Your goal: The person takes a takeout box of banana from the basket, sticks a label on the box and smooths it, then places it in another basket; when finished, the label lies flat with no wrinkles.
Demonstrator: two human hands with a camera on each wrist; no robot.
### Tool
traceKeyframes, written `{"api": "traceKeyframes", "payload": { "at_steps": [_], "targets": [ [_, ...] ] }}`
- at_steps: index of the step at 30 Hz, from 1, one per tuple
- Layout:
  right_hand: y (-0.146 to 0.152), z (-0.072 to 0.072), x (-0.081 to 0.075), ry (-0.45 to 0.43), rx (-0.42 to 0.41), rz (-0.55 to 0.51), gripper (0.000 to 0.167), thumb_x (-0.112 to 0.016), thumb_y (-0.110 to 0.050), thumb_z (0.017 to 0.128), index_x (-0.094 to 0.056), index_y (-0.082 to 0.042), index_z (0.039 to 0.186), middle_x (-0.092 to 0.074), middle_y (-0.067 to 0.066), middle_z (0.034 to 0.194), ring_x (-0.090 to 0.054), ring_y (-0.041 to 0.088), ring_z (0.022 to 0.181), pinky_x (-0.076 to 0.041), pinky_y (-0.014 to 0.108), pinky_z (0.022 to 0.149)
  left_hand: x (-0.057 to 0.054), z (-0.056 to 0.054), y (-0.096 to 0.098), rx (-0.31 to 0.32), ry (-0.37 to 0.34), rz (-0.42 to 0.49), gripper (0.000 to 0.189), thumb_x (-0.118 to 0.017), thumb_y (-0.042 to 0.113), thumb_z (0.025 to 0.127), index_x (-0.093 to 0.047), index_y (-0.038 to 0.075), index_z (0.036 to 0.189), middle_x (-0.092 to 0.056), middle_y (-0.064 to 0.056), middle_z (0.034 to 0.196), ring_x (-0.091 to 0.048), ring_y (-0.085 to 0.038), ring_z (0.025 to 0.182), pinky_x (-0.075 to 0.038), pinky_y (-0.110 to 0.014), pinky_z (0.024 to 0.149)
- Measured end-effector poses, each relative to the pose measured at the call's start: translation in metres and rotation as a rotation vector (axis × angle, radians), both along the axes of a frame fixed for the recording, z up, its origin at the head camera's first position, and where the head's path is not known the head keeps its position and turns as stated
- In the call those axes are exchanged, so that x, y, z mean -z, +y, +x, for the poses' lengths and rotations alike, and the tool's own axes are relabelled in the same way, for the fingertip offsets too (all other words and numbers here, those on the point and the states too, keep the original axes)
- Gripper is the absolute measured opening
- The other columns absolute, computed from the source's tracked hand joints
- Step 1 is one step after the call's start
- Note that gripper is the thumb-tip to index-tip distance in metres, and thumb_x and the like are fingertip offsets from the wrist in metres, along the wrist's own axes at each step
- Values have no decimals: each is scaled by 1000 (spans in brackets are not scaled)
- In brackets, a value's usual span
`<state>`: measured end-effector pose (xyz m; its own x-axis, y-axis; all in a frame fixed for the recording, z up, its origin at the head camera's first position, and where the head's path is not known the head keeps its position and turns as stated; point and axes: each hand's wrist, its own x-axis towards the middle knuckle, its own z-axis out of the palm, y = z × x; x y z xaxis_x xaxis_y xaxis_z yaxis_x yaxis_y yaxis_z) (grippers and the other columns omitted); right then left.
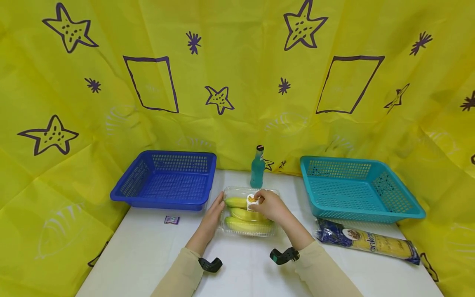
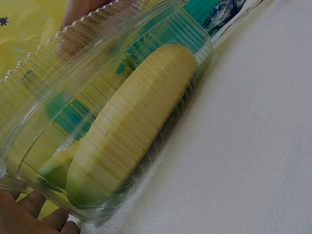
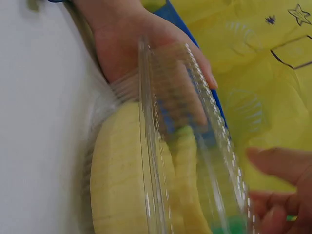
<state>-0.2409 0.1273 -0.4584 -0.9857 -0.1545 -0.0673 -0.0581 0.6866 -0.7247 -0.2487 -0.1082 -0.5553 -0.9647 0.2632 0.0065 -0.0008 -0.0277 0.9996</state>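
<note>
A clear plastic box [image 1: 234,191] with several bananas [image 1: 246,226] in it lies on the white table between both hands. My left hand [image 1: 210,222] rests along the box's left side, its fingers fairly straight. A small white label [image 1: 252,203] with a banana picture is over the lid. My right hand [image 1: 273,206] pinches the label's right edge between thumb and finger. In the left wrist view, a pale yellow banana [image 2: 134,126] with a green end shows through the ribbed wall. The right wrist view has the left palm [image 3: 129,51] against the far side of the box.
A blue basket [image 1: 163,203] stands at the back left, a small purple wrapped candy [image 1: 172,220] in front of it. Behind the box stands a teal bottle [image 1: 257,171]. A turquoise basket [image 1: 356,214] is at the right, with a pasta packet [image 1: 371,242] before it.
</note>
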Motion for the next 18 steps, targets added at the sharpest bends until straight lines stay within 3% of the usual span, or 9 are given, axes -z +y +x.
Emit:
{"api": "traceKeyframes", "payload": {
  "at_steps": [3,5,12,18],
  "targets": [
    [10,3,1,4,32,-166,31,-69,-25,93,-64,-9,119,-58,9,102,-55,25,55,-51,35,51,1,0,0,-2,5,-3,65,-41,49,104,-19,23,159,-17,-1,166,-3,-25,155,-2,-49,126],
    [17,4,2,42,64,-241,27,-65,-23,96,-64,-9,120,-59,9,106,-57,26,58,-54,37,55,1,0,0,-1,7,-6,65,-41,49,103,-19,23,159,-17,0,166,-4,-25,155,-3,-49,126],
    [41,13,8,223,184,-276,22,-58,-17,100,-67,-9,118,-64,11,119,-61,23,100,-52,34,86,1,0,0,-2,18,-9,64,-40,48,104,-20,23,159,-17,-1,166,-4,-25,155,-3,-48,126],
    [55,20,15,183,242,-347,29,-53,-16,102,-59,-8,129,-58,15,133,-56,33,122,-49,47,101,1,0,0,0,21,4,63,-40,45,105,-19,20,159,-16,-3,167,-4,-26,155,-3,-48,126]
  ]
}}
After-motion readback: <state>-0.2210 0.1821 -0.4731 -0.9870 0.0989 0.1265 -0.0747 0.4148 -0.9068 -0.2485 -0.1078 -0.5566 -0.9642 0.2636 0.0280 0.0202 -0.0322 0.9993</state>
